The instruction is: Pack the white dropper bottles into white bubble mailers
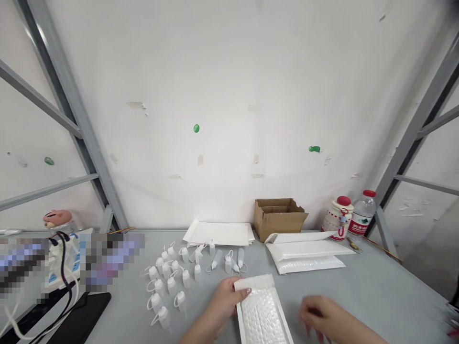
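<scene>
Fingers (245,291) of the left hand (223,306) are clamping the upper left corner of a white bubble mailer (264,316), thumb lying on top at the flap edge, seemingly to pin the light packet flat against the grey tabletop (376,291). The mailer is lying at the near edge, directly in front of the person, its mouth pointing away from them. The right hand (322,317) is hovering just beside the mailer's right edge, apart from it. It is blurred, so I cannot tell whether its fingers are together or apart, and nothing is showing in them. Small white dropper bottles (172,277) are standing clustered within the left hand's reach. A stack of mailers (306,253) is waiting farther back on the right, beside an open cardboard box (278,217).
</scene>
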A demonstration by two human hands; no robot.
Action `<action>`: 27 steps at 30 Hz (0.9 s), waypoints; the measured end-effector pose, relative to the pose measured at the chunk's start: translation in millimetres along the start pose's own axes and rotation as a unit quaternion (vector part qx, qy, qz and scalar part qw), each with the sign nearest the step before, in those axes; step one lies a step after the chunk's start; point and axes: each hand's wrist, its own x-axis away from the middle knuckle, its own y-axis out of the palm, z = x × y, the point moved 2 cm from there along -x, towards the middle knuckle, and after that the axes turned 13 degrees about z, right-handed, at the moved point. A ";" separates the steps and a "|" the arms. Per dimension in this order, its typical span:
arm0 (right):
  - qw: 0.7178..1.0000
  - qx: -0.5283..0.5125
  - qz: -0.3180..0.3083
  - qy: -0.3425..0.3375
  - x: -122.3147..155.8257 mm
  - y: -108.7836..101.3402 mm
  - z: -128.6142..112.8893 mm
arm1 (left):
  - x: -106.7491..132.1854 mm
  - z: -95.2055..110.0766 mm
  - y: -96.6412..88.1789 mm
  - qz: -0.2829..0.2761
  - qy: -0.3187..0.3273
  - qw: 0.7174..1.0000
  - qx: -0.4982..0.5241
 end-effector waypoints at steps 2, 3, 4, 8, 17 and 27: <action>0.992 0.028 0.105 -0.064 -24.6 2.2 -15.6 | -6.0 -12.1 -2.5 0.046 -0.021 0.998 -0.046; 0.983 0.034 0.146 -0.109 -37.3 5.8 -23.8 | -7.6 -15.1 -3.2 0.052 -0.023 0.997 -0.059; 0.972 0.035 0.167 -0.163 -49.5 11.2 -31.7 | -8.3 -16.0 -3.3 0.039 -0.027 0.997 -0.068; 0.925 0.073 0.134 -0.349 -86.3 42.8 -57.1 | -7.5 -2.4 -7.0 0.037 -0.004 0.995 -0.094; 0.829 0.280 0.167 -0.454 -101.9 75.0 -61.8 | -11.4 13.4 -22.5 0.150 0.094 0.981 -0.075; 0.899 -0.074 0.296 -0.315 -82.2 45.9 -63.2 | -7.6 6.7 -17.1 0.133 0.063 0.987 -0.057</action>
